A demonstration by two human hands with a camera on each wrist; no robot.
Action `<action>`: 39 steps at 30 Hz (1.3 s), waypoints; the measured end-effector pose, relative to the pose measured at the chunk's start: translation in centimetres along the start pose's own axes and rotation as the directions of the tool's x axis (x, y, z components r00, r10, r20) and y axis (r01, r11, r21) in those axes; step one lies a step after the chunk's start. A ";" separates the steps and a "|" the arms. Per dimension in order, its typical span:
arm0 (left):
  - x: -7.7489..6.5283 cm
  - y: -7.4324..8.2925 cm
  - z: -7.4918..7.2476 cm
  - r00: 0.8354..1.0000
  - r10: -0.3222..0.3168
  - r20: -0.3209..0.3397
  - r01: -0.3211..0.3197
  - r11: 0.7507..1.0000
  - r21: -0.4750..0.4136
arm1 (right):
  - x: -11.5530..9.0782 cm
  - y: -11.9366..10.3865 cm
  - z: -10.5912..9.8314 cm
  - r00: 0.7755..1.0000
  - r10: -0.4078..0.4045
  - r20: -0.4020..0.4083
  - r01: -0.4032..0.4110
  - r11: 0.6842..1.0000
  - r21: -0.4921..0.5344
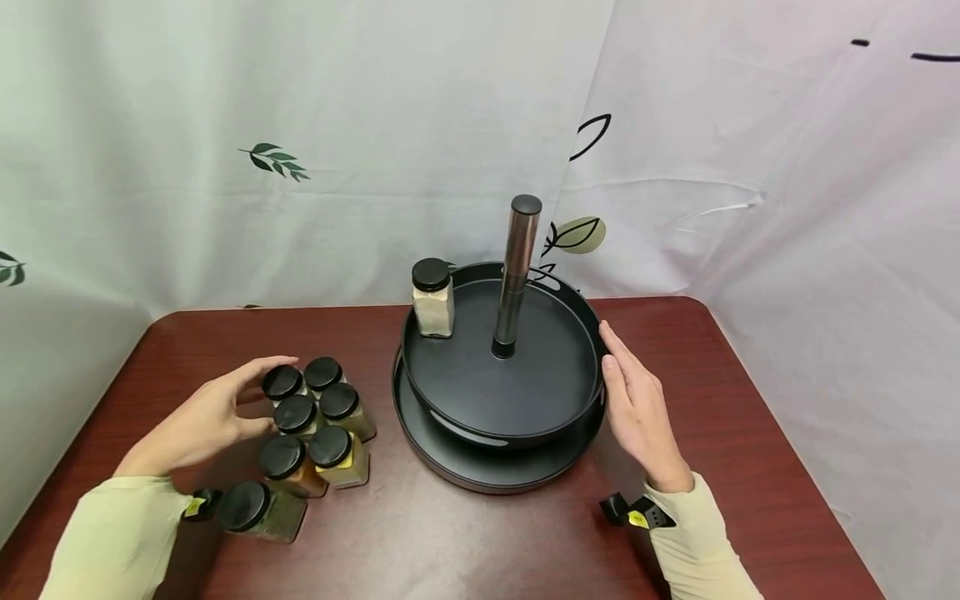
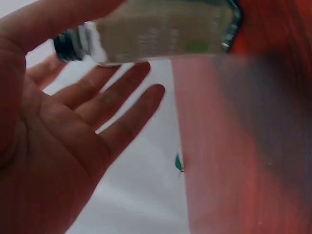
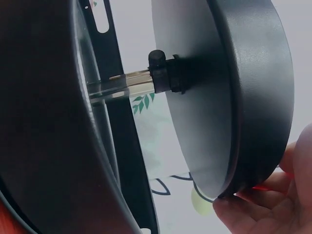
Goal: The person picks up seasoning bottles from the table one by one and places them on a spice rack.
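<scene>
Several spice jars with black lids stand grouped on the left of the table. My left hand point(image 1: 213, 417) reaches in beside them, fingers extended and thumb apart, around the back-left jar point(image 1: 282, 383). In the left wrist view, the spread fingers point(image 2: 124, 124) lie close by a jar with a printed label point(image 2: 161, 36). A black two-tier turntable rack with a central metal post point(image 1: 517, 267) stands in the middle. My right hand point(image 1: 637, 400) rests its nearly straight fingers on the right edge of the upper tray point(image 3: 265, 92). One jar of pale powder point(image 1: 433, 310) stands at that tray's left edge.
The lower tray point(image 1: 495, 482) juts out in front below the upper one. A larger jar point(image 1: 262, 510) sits nearest the front, close to my left wrist. White patterned cloth point(image 1: 360, 167) hangs behind and beside the reddish-brown table point(image 1: 480, 550).
</scene>
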State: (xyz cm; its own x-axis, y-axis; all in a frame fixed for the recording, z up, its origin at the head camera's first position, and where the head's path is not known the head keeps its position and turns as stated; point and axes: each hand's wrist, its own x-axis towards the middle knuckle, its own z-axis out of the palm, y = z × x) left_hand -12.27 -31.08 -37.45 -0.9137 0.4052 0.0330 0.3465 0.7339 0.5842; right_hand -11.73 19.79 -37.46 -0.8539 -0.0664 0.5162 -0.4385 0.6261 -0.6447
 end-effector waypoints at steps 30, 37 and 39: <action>0.0 -1.8 1.5 0.992 -0.017 -0.124 -0.009 0.979 -0.204 | -0.4 -0.2 -0.2 1.000 0.023 -0.001 -0.024 0.999 -0.025; -0.3 -2.0 1.6 0.986 -0.083 -0.146 0.052 0.978 -0.202 | -0.3 -0.3 -0.3 0.999 0.037 -0.005 -0.037 0.999 -0.020; -0.4 -2.0 1.6 0.984 -0.094 -0.151 0.065 0.980 -0.185 | -0.4 -0.3 -0.3 0.999 0.040 -0.006 -0.040 0.999 -0.020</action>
State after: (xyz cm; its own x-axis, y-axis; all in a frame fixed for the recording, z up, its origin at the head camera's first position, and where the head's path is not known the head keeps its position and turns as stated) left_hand -12.26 -31.85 -39.94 -0.9637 0.2475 0.0998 0.2408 0.6450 0.7253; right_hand -11.19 19.88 -37.24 -0.8690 -0.0360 0.4934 -0.3979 0.6435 -0.6539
